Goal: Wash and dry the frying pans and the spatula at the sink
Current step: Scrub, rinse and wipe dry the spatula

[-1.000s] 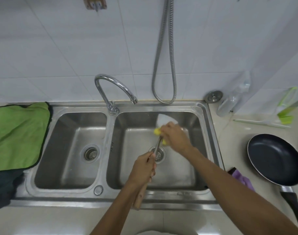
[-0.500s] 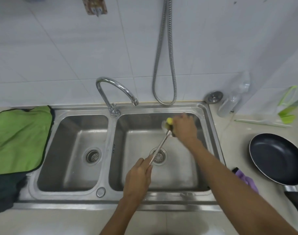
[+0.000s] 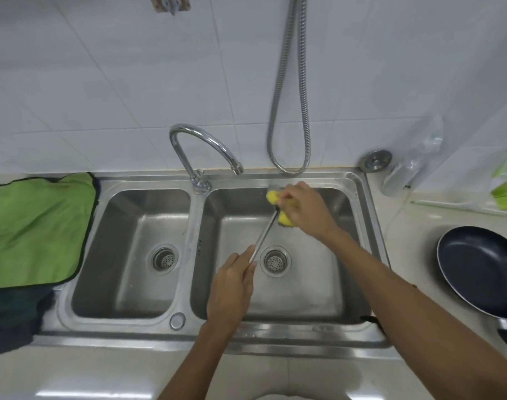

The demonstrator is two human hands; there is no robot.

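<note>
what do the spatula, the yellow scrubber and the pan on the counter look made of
The spatula: shaft looks like polished metal, probably stainless steel; thin, bright, reflective. The sponge: soft yellow foam, judging by how it bends round the spatula. The frying pan: dark matte inside, likely non-stick coating over metal; pale bare rim.

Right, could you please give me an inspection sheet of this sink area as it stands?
Surface: steel double sink in pale countertop.
Job's things: spatula over the right basin; frying pan on countertop, right.
Clutter: green cloth left of sink; clear bottle back right.
Hands: left hand grips spatula handle; right hand holds yellow sponge at its far end.
Cables: metal hose loops down the wall.
Surroundings: white tiled wall, faucet.
</note>
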